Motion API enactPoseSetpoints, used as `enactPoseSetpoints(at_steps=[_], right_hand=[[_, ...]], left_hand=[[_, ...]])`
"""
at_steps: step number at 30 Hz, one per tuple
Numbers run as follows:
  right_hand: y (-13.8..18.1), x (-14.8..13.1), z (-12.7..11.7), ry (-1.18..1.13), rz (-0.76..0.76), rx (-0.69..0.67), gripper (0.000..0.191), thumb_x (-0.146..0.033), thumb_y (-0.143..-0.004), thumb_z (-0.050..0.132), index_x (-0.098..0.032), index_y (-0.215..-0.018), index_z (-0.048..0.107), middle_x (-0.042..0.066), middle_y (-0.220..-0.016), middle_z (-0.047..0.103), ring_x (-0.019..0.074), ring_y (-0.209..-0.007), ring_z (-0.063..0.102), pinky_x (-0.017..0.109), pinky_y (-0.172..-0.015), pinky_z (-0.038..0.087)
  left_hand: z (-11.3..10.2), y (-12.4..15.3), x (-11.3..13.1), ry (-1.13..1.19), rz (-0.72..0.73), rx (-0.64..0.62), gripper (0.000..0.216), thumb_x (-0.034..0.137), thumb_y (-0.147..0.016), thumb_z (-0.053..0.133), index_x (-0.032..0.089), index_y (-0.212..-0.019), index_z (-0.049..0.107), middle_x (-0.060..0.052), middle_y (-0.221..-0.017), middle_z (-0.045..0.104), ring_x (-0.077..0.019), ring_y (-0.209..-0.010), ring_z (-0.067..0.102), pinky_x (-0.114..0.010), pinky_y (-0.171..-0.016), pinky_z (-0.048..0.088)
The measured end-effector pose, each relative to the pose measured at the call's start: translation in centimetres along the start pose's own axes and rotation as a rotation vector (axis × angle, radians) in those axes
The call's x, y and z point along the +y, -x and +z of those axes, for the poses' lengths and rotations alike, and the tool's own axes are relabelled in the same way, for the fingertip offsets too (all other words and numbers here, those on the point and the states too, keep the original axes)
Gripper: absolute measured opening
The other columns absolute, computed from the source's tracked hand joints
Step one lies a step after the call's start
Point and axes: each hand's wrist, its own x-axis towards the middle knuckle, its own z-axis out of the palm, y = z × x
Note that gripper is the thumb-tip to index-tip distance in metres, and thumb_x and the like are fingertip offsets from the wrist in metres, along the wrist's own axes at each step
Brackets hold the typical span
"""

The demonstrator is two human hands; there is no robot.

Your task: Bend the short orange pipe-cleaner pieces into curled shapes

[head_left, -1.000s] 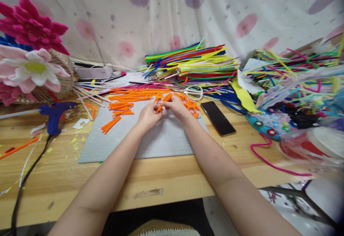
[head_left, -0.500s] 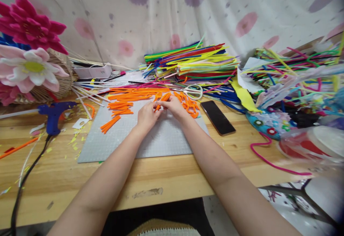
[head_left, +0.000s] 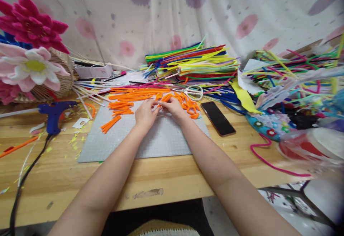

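Note:
Both my hands meet over the far part of a grey cutting mat [head_left: 163, 139]. Between them is an orange pipe cleaner [head_left: 166, 97], bent or looped, though the fingers cover part of it. My left hand [head_left: 145, 114] is closed on its near left end. With pinched fingers, my right hand [head_left: 175, 107] grips it from the right. Cut orange pipe cleaner pieces [head_left: 120, 107] lie in small rows to the left, longer orange ones [head_left: 131, 94] behind them. Curled orange pieces [head_left: 190, 105] are heaped just right of my right hand.
White-handled scissors [head_left: 194, 92] and a black phone [head_left: 218, 118] lie to the right. A blue glue gun [head_left: 53, 116] with a black cord is on the left, near felt-like flowers [head_left: 34, 65]. Colourful pipe cleaner bundles [head_left: 193, 64] are stacked behind; a plastic tub [head_left: 317, 144] stands right.
My left hand has shifted slightly left and its fingers have turned a little around the orange piece. My right hand is almost unmoved. The view has moved very slightly.

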Motion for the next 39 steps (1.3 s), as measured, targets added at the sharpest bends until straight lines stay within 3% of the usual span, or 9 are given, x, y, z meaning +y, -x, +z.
enactPoseSetpoints(at_steps=[5, 12, 14, 18, 21, 25, 29, 33, 39], right_hand=[[0.1, 0.3, 0.2, -0.043, 0.004, -0.061, 0.037, -0.038, -0.051, 0.074, -0.015, -0.074, 0.056, -0.002, -0.066, 0.058, 0.0062, -0.053, 0.047, 0.020, -0.051, 0.037], [0.4, 0.0, 0.6, 0.072, -0.031, -0.043, 0.030, -0.034, -0.053, 0.072, -0.014, -0.067, 0.055, -0.003, -0.058, 0.054, 0.0089, -0.057, 0.047, 0.023, -0.054, 0.037], [0.3, 0.0, 0.6, 0.007, -0.053, -0.069, 0.029, -0.034, -0.053, 0.072, -0.015, -0.067, 0.055, -0.002, -0.060, 0.055, 0.0092, -0.058, 0.048, 0.022, -0.055, 0.037], [0.2, 0.3, 0.4, -0.153, 0.014, -0.217, 0.029, -0.036, -0.055, 0.071, -0.015, -0.066, 0.056, -0.001, -0.061, 0.058, 0.0098, -0.058, 0.050, 0.023, -0.055, 0.039], [0.1, 0.5, 0.2, -0.162, 0.061, -0.276, 0.029, -0.037, -0.054, 0.071, -0.015, -0.064, 0.055, -0.001, -0.058, 0.057, 0.0093, -0.055, 0.050, 0.022, -0.054, 0.038], [-0.3, 0.9, 0.0, -0.053, 0.060, -0.141, 0.028, -0.036, -0.054, 0.071, -0.014, -0.063, 0.056, -0.003, -0.053, 0.054, 0.0065, -0.047, 0.042, 0.021, -0.047, 0.031], [-0.3, 0.9, 0.1, -0.026, 0.024, -0.101, 0.027, -0.032, -0.050, 0.072, -0.014, -0.063, 0.056, -0.004, -0.053, 0.052, 0.0070, -0.050, 0.043, 0.021, -0.049, 0.032], [-0.1, 0.5, 0.3, -0.048, 0.016, -0.111, 0.028, -0.032, -0.049, 0.072, -0.014, -0.061, 0.054, -0.003, -0.057, 0.055, 0.0083, -0.055, 0.047, 0.022, -0.052, 0.035], [-0.5, 0.9, 0.0, -0.079, 0.044, -0.068, 0.032, -0.036, -0.051, 0.072, -0.015, -0.056, 0.049, -0.005, -0.049, 0.046, 0.0051, -0.045, 0.035, 0.022, -0.046, 0.025]], left_hand=[[0.0, -0.1, -0.3, 0.017, -0.069, -0.046, 0.017, 0.032, -0.078, 0.053, 0.019, -0.081, 0.064, -0.004, -0.084, 0.066, -0.0159, -0.075, 0.058, -0.026, -0.066, 0.040], [0.5, -0.3, -0.5, 0.107, -0.194, -0.056, 0.019, 0.035, -0.073, 0.056, 0.018, -0.070, 0.063, -0.004, -0.068, 0.064, -0.0167, -0.068, 0.058, -0.027, -0.062, 0.040], [0.5, -0.5, -0.6, 0.313, -0.295, -0.124, 0.019, 0.035, -0.069, 0.060, 0.017, -0.064, 0.062, -0.003, -0.060, 0.061, -0.0151, -0.060, 0.057, -0.026, -0.058, 0.041], [-0.3, -1.0, -0.8, 0.917, -0.569, -0.404, 0.013, 0.024, -0.063, 0.066, 0.013, -0.061, 0.061, -0.003, -0.058, 0.060, -0.0096, -0.050, 0.053, -0.025, -0.056, 0.047], [-0.8, -1.2, -0.9, 1.080, -0.640, -0.522, 0.008, 0.018, -0.059, 0.068, 0.012, -0.062, 0.063, -0.004, -0.060, 0.061, -0.0088, -0.052, 0.055, -0.024, -0.056, 0.049], [-0.1, -1.0, -0.9, 0.959, -0.470, -0.505, 0.012, 0.011, -0.052, 0.065, 0.013, -0.063, 0.063, -0.001, -0.061, 0.062, -0.0093, -0.055, 0.055, -0.024, -0.059, 0.049], [1.4, -0.7, -1.3, 0.526, -0.269, -0.259, 0.014, 0.018, -0.057, 0.064, 0.015, -0.070, 0.065, 0.000, -0.062, 0.064, -0.0120, -0.057, 0.056, -0.024, -0.058, 0.044], [1.6, -0.2, -1.1, 0.217, -0.148, -0.134, 0.018, 0.028, -0.066, 0.061, 0.017, -0.080, 0.067, -0.004, -0.078, 0.068, -0.0162, -0.070, 0.060, -0.026, -0.066, 0.044], [1.5, 0.4, -0.6, 0.103, -0.020, 0.026, 0.022, 0.028, -0.075, 0.053, 0.017, -0.089, 0.066, -0.007, -0.095, 0.067, -0.0186, -0.088, 0.060, -0.029, -0.079, 0.044]])
